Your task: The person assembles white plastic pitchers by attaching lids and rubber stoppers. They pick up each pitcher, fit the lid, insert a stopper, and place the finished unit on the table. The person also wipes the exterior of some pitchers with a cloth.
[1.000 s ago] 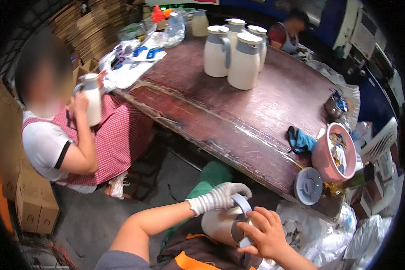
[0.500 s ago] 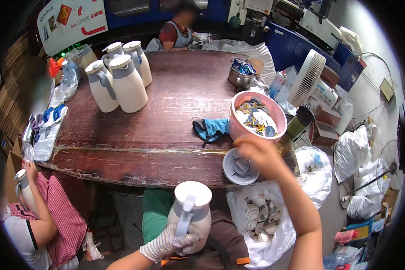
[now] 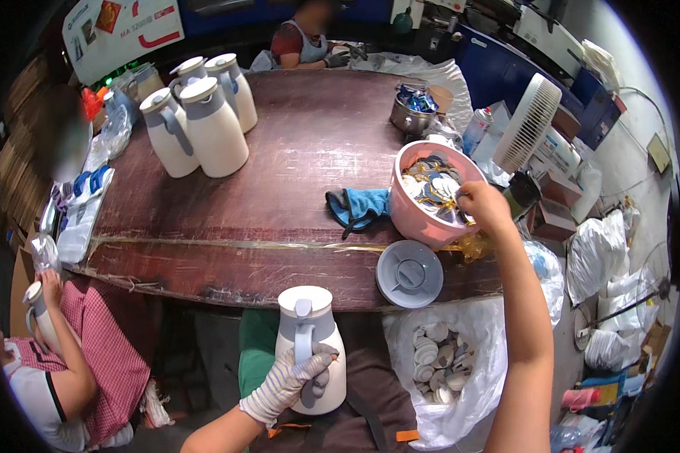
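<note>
My left hand (image 3: 298, 381), in a striped white and grey glove, is closed around the handle of a white and grey thermos jug (image 3: 332, 370) held upright over my lap. My bare right hand (image 3: 485, 205) is at the right rim of a pink bucket (image 3: 413, 219), its fingers curled together; what they pinch, if anything, cannot be made out. Inside the bucket lie several round white and dark hang tags (image 3: 440, 185) with yellow strings. A grey round lid (image 3: 409, 273) rests on the table just in front of the bucket. Beside the bucket lies a blue and black glove (image 3: 357, 208).
Several jugs (image 3: 217, 140) stand at the table's (image 3: 295, 181) back left. A metal pot (image 3: 412, 119) and a fan (image 3: 529, 124) are at the right. Below the edge hangs a plastic bag (image 3: 472, 355) of round pieces. Co-workers sit left (image 3: 72, 362) and across (image 3: 302, 45).
My right hand has moved up and right from above the grey lid to the bucket's rim. The jug in my left hand has come slightly up and left and stands more upright.
</note>
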`<state>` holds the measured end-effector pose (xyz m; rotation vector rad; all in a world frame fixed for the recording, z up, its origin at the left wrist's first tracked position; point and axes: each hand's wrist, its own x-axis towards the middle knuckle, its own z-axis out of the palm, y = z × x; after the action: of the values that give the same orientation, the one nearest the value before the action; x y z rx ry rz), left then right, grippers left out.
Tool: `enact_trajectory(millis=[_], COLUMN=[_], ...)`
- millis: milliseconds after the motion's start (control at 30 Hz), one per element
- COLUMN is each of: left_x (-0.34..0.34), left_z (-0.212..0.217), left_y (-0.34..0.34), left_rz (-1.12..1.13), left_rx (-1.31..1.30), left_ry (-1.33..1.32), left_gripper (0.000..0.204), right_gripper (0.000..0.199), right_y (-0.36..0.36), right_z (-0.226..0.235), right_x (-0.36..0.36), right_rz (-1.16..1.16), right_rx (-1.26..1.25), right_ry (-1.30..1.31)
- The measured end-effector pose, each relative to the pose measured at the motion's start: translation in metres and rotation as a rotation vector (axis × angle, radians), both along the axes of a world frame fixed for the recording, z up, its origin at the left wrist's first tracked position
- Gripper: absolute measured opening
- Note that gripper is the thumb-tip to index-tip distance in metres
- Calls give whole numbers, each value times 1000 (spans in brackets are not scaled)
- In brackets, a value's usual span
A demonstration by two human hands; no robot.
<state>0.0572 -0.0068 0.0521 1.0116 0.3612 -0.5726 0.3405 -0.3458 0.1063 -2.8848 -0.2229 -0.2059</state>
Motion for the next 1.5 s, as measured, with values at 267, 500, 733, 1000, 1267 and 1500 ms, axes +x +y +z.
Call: enact_trajectory(millis=[267, 500, 733, 1000, 1267, 1500], left_x=[-4, -16, -19, -16, -26, -20], left_z=[-21, -26, -42, -31, -15, 14], left_y=[15, 32, 29, 35, 45, 42], left_rz=[195, 122, 215, 474, 453, 355], left_rx=[-164, 140, 319, 294, 534, 713], left_ry=[20, -138, -315, -310, -697, -971], left_gripper=[65, 27, 17, 16, 33, 35], right_gripper=[27, 11, 11, 21, 49, 56], right_y=[58, 186, 199, 180, 196, 209], right_z=[-33, -95, -98, -73, -56, -41], right_x=[-116, -246, -258, -242, -243, -232], right_rz=[-126, 47, 122, 319, 550, 677], right_rx=[1444, 1427, 1284, 2070, 1139, 628], right_ry=[339, 665, 381, 797, 395, -147])
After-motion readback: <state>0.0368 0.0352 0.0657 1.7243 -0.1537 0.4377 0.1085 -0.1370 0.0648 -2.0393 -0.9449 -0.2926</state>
